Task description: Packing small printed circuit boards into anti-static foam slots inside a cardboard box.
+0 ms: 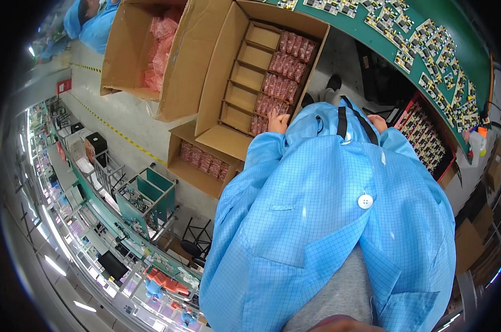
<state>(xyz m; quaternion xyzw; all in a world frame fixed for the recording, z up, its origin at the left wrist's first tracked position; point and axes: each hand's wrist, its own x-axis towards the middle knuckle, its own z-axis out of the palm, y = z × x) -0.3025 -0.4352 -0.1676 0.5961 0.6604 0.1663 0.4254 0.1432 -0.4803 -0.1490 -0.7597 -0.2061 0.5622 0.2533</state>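
Observation:
A brown cardboard carton [213, 119] is open in front of me, split by cardboard dividers. Down its right side runs a row of parcels in pink bubble wrap [279, 87]; bare cardboard shows in the left compartments. My left hand [279, 120] rests at the carton's near right side, against the nearest wrapped parcels, fingers partly spread. Whether it grips a parcel I cannot make out. My right hand [377, 123] is by the right side of my blue smock [317, 182], mostly covered by cloth, close to a red tray of circuit boards [424, 135]. Its fingers are largely hidden.
Left of the carton stands another box [130, 66] with pink bubble wrap. A smaller carton [206, 183] of wrapped parcels sits below. A green table [366, 41] bearing many circuit boards curves along the upper right. A co-worker's blue sleeve [98, 33] shows at the upper left.

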